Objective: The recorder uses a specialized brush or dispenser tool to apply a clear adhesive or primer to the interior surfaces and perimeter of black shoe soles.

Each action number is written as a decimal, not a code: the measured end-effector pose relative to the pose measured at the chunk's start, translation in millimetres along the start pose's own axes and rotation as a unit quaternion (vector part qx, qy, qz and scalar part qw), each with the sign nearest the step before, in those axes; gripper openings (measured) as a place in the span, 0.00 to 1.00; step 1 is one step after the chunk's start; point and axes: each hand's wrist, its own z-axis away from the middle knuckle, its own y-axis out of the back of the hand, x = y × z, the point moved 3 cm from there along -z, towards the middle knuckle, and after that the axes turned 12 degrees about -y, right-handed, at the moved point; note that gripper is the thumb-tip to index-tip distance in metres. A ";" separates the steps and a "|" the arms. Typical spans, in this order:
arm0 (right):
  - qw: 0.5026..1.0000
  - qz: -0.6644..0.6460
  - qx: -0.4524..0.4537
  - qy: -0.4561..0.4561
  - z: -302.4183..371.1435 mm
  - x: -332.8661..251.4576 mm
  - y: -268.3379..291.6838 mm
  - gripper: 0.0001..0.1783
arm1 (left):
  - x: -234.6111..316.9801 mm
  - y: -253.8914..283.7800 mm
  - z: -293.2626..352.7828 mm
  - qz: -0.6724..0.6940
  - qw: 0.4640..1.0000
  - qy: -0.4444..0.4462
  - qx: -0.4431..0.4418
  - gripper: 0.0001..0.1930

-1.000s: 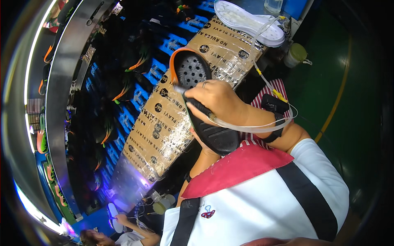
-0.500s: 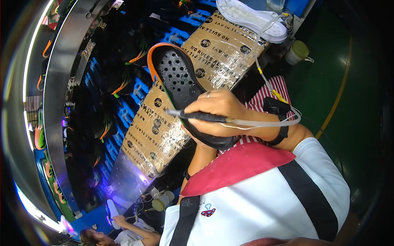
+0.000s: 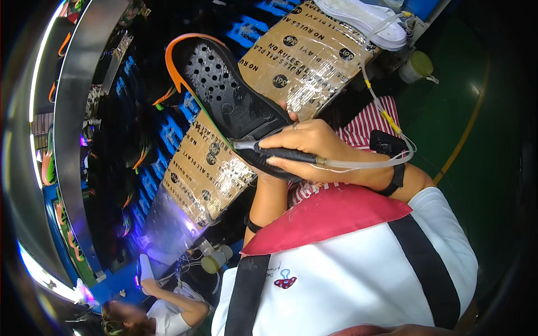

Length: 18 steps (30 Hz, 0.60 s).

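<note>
A black shoe sole [image 3: 246, 112] with an orange and green rim is tilted above a cardboard-covered surface. Round holes dot its far end, where a wet-looking sheen shows. From beneath, my left hand [image 3: 270, 183] grips the sole near its close end; most of that hand is hidden, with fingertips showing past the far edge. My right hand [image 3: 308, 143] is closed round a black-handled glue brush [image 3: 288, 154] fed by a clear hose [image 3: 364, 164]. The brush tip is at the sole's green left edge, around its middle.
Cardboard [image 3: 280, 53] under clear tape covers the bench. At its far end lies a white sole [image 3: 364, 22]. Lidded pots [image 3: 417, 68] flank the bench. Blue racks [image 3: 246, 31] with orange-trimmed soles run along the left. A co-worker [image 3: 174, 313] holds a light sole at lower left.
The sole has shifted left and away from me, turning slightly. The brush tip now meets the sole's edge lower down, and fingertips of my left hand have come into sight.
</note>
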 end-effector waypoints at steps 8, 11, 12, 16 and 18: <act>0.985 -0.121 -0.087 -0.084 7.6 0.2 4.2 0.14 | 31.3 -6.9 -12.9 -0.048 0.995 0.010 -0.086 0.36; 0.982 -0.093 -0.134 -0.092 10.5 -0.4 0.5 0.15 | 39.9 -8.7 -14.7 -0.080 0.996 0.012 -0.036 0.35; 0.976 -0.099 -0.172 -0.086 11.8 -2.8 -0.8 0.14 | 43.7 -10.1 -14.2 -0.080 0.996 0.010 -0.036 0.35; 0.959 -0.119 -0.228 -0.116 14.8 -2.9 3.5 0.14 | 55.3 -12.9 -14.1 -0.051 0.996 0.035 -0.066 0.44; 0.971 -0.101 -0.172 -0.130 14.4 0.6 9.0 0.13 | 63.1 -8.8 -18.9 -0.092 0.994 -0.012 -0.058 0.53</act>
